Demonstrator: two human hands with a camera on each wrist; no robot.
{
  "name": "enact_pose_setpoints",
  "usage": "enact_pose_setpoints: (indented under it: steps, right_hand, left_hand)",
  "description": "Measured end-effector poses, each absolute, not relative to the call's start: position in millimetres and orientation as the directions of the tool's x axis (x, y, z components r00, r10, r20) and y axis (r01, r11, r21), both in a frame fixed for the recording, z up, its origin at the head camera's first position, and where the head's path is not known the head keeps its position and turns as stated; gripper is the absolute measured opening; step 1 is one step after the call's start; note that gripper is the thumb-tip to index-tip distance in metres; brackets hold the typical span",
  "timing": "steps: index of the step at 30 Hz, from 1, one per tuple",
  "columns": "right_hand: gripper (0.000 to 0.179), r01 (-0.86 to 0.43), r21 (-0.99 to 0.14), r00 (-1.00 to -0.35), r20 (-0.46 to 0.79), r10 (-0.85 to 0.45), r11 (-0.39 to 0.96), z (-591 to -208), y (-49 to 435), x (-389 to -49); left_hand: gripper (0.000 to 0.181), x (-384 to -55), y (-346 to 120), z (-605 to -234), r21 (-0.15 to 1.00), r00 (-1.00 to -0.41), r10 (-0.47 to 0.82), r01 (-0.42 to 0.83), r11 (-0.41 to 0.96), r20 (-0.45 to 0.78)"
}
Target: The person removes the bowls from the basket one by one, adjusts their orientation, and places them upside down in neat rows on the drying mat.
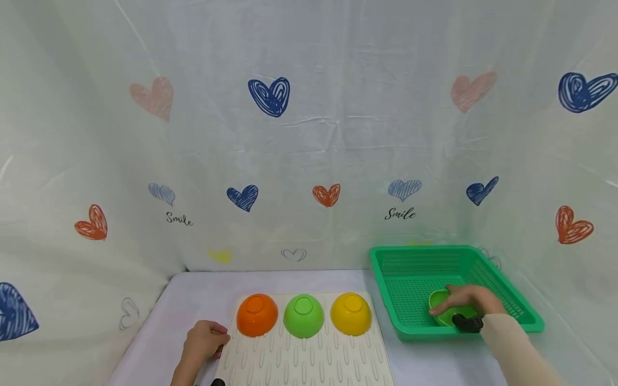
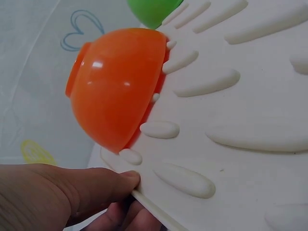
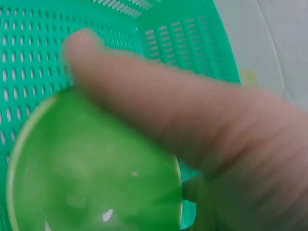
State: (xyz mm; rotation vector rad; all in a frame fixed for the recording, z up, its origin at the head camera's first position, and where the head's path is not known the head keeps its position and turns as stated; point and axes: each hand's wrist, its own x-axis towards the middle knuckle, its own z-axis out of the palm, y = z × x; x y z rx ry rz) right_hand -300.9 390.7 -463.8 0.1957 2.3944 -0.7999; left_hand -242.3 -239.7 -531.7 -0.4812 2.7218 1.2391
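My left hand (image 1: pixel 205 340) pinches the left edge of a white ridged drying mat (image 1: pixel 309 364). In the left wrist view its thumb lies on top of the edge, with the other fingers curled below. An orange bowl (image 2: pixel 118 86), a light green bowl (image 1: pixel 303 316) and a yellow bowl (image 1: pixel 351 314) sit upside down in a row along the mat's far side. My right hand (image 1: pixel 475 300) reaches into a green basket (image 1: pixel 407 289) and grips a green bowl (image 3: pixel 96 168) whose hollow inside shows. Its thumb stretches across the bowl's rim; the other fingers are mostly hidden.
The mat and basket stand on a pale-covered table (image 1: pixel 193 295), the basket right of the mat. A whitish curtain (image 1: pixel 309 145) printed with hearts rises behind the table and along both sides.
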Motion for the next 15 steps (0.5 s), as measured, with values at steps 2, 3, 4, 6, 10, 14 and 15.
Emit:
enact_pose_setpoints:
  steps: [2,3,4,6,10,14,15]
  right_hand:
    - [0.124,0.287,-0.51,-0.817,-0.572,-0.07,0.811,-464,383,-302]
    - [0.125,0.27,-0.513,-0.823,-0.562,-0.08,0.815,-464,380,-304]
    - [0.126,0.259,-0.515,-0.831,-0.551,-0.084,0.817,-465,376,-305]
    - [0.125,0.229,-0.511,-0.847,-0.524,-0.09,0.829,-467,368,-309]
    - [0.128,0.189,-0.476,-0.871,-0.486,-0.078,0.859,-470,353,-316]
    - [0.136,0.182,-0.467,-0.872,-0.484,-0.078,0.865,-471,344,-319]
    - [0.136,0.178,-0.47,-0.874,-0.479,-0.081,0.864,-472,342,-319]
  left_hand:
    - [0.012,-243,-239,-530,0.711,-0.941,-0.244,-0.339,0.617,-0.236]
    - [0.012,-243,-239,-530,0.707,-0.94,-0.246,-0.341,0.619,-0.238]
    - [0.012,-243,-239,-530,0.703,-0.938,-0.247,-0.345,0.622,-0.242]
    - [0.012,-243,-238,-529,0.696,-0.935,-0.255,-0.355,0.625,-0.248]
    - [0.011,-243,-235,-528,0.696,-0.935,-0.265,-0.351,0.627,-0.234]
    - [0.011,-245,-236,-531,0.694,-0.932,-0.276,-0.359,0.625,-0.233]
    - [0.011,-245,-236,-531,0.691,-0.93,-0.284,-0.365,0.624,-0.235]
